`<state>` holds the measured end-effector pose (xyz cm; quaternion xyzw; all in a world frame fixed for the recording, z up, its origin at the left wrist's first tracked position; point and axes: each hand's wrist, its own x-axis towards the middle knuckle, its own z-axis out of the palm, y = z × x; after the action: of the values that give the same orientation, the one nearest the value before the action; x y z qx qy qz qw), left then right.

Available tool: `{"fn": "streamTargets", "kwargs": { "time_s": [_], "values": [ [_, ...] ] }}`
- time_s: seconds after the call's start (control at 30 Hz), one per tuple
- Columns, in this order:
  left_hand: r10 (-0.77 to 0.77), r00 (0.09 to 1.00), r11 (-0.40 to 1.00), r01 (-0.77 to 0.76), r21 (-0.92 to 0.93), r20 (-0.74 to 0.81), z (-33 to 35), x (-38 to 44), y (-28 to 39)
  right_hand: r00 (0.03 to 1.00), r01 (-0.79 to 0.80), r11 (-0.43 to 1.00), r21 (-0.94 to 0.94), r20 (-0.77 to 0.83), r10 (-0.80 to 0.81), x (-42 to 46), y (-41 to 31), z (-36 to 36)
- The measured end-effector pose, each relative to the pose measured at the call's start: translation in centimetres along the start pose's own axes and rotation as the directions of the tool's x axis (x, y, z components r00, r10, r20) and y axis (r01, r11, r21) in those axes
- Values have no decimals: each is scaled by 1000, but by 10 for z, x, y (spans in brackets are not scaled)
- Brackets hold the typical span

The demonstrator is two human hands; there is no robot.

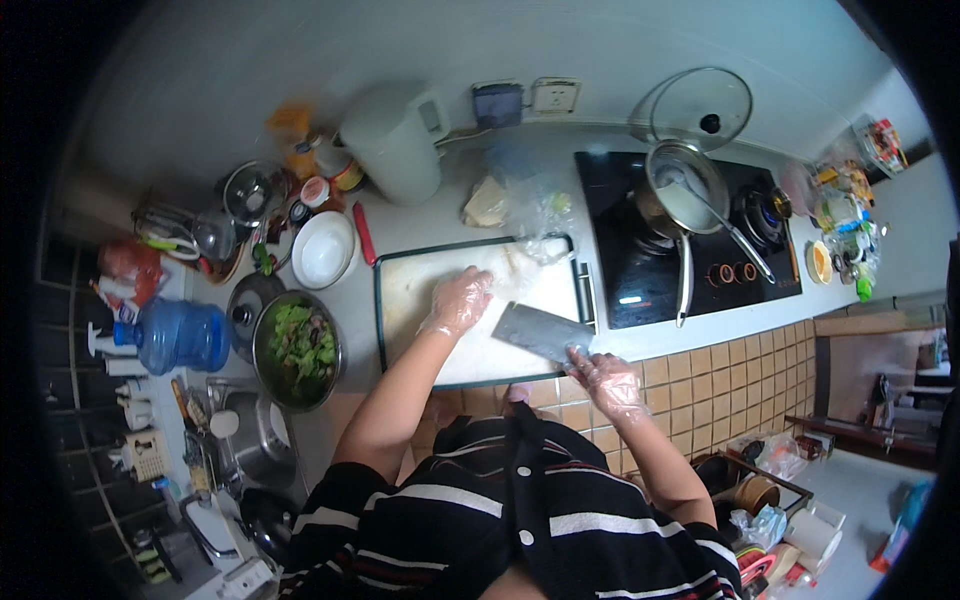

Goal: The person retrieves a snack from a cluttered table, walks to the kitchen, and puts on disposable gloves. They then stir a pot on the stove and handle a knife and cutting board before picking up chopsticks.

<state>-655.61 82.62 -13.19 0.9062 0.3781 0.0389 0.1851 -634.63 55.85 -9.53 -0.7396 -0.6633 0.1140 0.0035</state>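
A cleaver [541,331] lies flat over the right part of a white cutting board [412,300] with a dark green rim. My right hand [607,379], in a clear plastic glove, grips it at its right end. Gloved in the same way, my left hand [461,300] rests on the middle of the board with its fingers curled; whether anything is under them is hidden. Behind the board's right half are a clear plastic bag [540,217] and a pale crumpled packet [486,202].
Left of the board are a metal bowl of leafy greens [304,345], white bowls [323,249] and a red-handled tool [364,234]. A pale kettle [394,142] stands behind. On the black cooktop [622,277] at right, a saucepan [686,187] holds a ladle, its handle pointing forward.
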Motion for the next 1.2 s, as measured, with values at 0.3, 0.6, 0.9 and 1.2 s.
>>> {"fn": "streamTargets", "kwargs": {
  "time_s": [0.3, 0.6, 0.9, 1.2],
  "values": [
    [57, 996, 996, -61, 65, 62, 20, 40, -9, 959, 283, 949, 141, -36, -281, 37, 13, 26],
    [-71, 996, 237, 74, -969, 59, -29, -3, 49, 902, 135, 885, 446, -425, 76, 37, -42, -12],
    [331, 759, 4, 593, -805, 561, -49, -75, 232, 690, 142, 708, 692, -582, 431, -98, -29, -101],
    [514, 676, 31, 600, -799, 527, 3, -45, 406, 617, 51, 569, 820, -474, 628, -212, 124, -118]
  ]
}}
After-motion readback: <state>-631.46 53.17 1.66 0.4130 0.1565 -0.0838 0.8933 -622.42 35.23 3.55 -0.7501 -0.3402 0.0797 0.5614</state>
